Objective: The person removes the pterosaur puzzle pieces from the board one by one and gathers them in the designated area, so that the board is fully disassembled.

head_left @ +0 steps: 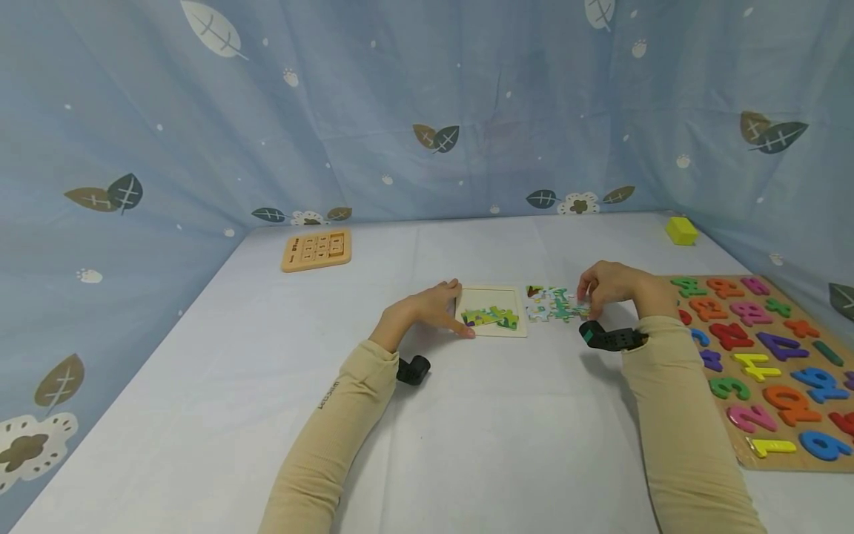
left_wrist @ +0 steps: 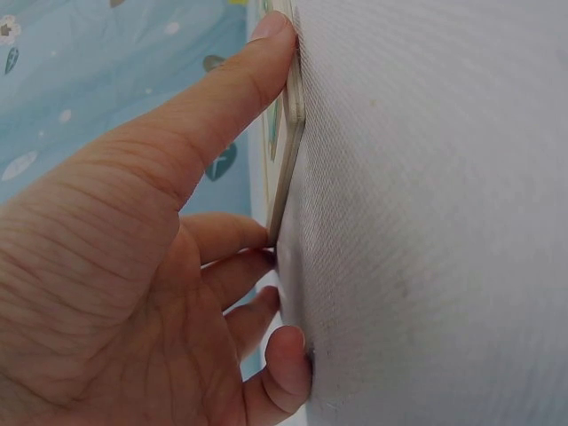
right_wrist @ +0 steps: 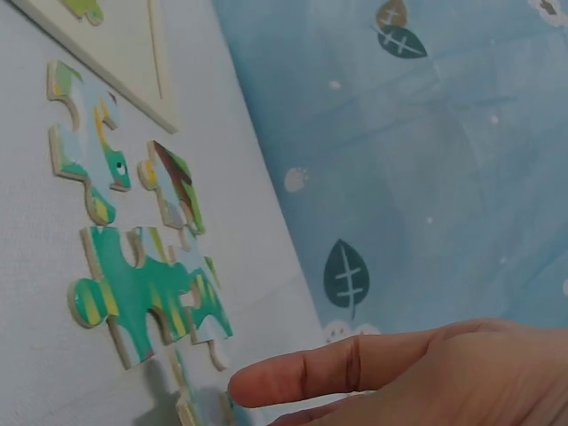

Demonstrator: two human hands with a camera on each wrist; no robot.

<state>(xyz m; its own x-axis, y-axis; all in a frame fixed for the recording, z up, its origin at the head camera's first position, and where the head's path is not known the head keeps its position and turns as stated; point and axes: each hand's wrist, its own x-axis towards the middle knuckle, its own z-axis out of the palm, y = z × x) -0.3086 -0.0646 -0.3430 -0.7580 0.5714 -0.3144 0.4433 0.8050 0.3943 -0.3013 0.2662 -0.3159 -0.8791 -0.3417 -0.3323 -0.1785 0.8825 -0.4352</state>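
A shallow wooden puzzle tray (head_left: pixel 492 291) lies flat on the table, with several green puzzle pieces (head_left: pixel 490 317) in its lower part. My left hand (head_left: pixel 430 305) holds its left side; in the left wrist view the thumb (left_wrist: pixel 257 62) rests on one edge and a fingertip touches a corner. Just right of the tray lie several loose pieces with green, white and yellow print, among them a teal piece (right_wrist: pixel 129 284). My right hand (head_left: pixel 610 285) pinches a puzzle piece (right_wrist: pixel 185 404) at their right end. The right thumb is out of sight in the right wrist view.
A board of coloured numbers and signs (head_left: pixel 787 334) covers the table's right side, partly under the right forearm. A yellow block (head_left: pixel 681 231) stands at the back right, and a wooden number-tile board (head_left: pixel 316 251) lies at the back left. A patterned curtain (head_left: pixel 427 111) hangs behind.
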